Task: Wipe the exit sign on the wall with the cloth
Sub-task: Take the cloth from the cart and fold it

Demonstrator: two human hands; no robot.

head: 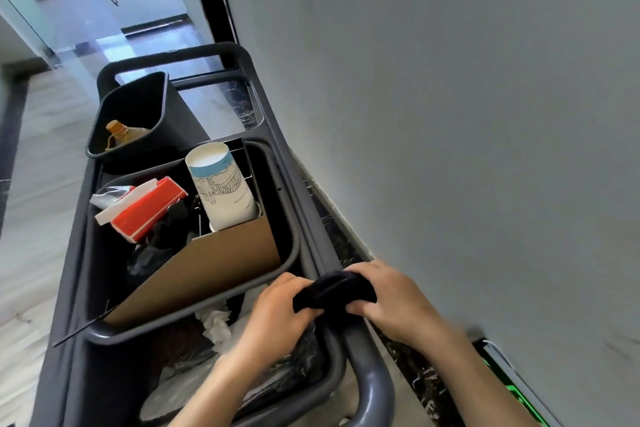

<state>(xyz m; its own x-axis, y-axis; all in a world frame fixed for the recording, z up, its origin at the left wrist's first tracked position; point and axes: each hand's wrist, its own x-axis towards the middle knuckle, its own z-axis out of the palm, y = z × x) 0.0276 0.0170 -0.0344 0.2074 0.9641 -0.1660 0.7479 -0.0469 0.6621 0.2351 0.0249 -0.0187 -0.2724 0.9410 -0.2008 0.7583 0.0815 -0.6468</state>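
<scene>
A small black cloth (334, 291) is bunched between both of my hands above the near right rim of a grey cart. My left hand (280, 314) grips its left end and my right hand (391, 298) grips its right end. The exit sign (509, 388) glows green low on the grey wall at the bottom right, just above the dark skirting; only part of it shows, below my right forearm.
The grey cart (372, 388) stands along the wall (450, 114). It holds a bin (291, 253) with a red tissue box (149, 208), a paper cup stack (221, 184) and cardboard (207, 274), plus a black bin (138, 107) with a bottle. A corridor lies left.
</scene>
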